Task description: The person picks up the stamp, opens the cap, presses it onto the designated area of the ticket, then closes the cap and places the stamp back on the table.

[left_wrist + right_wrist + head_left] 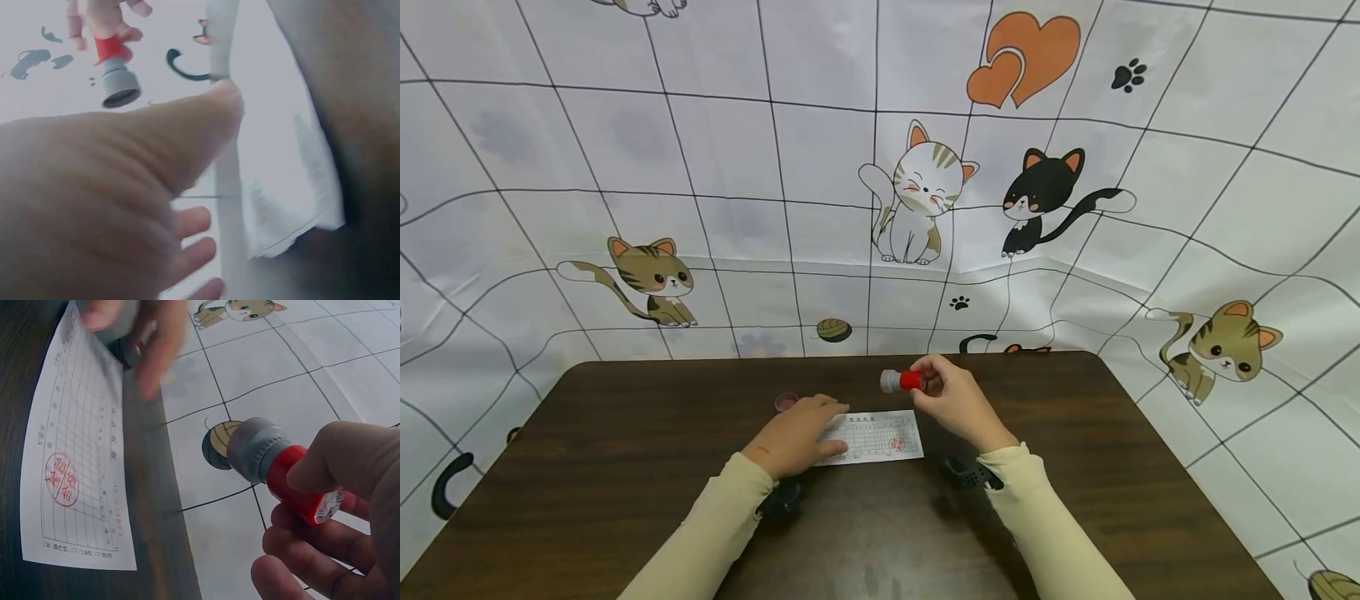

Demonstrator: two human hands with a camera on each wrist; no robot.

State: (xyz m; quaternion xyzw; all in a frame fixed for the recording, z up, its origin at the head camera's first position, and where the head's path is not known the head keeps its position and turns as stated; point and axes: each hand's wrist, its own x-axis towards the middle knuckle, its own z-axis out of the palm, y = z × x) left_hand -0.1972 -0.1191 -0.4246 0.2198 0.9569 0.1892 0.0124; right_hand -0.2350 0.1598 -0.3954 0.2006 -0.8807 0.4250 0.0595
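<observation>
My right hand (953, 404) holds a round stamp (904, 381) with a red body and a grey end, pinched between thumb and fingers. It is above the table, beyond the slip's right end. In the right wrist view the grey end of the stamp (281, 472) points away from the palm. A printed paper slip (880, 437) with a table grid lies on the table and bears a red oval mark (62, 479). Over the slip's left end is my left hand (793, 437), fingers extended; whether it presses the paper I cannot tell.
A small round reddish container (786, 402) sits just behind my left hand, partly hidden in the right wrist view. The dark wooden table (625, 467) ends at a white cloth (820, 233) printed with cats and grid lines.
</observation>
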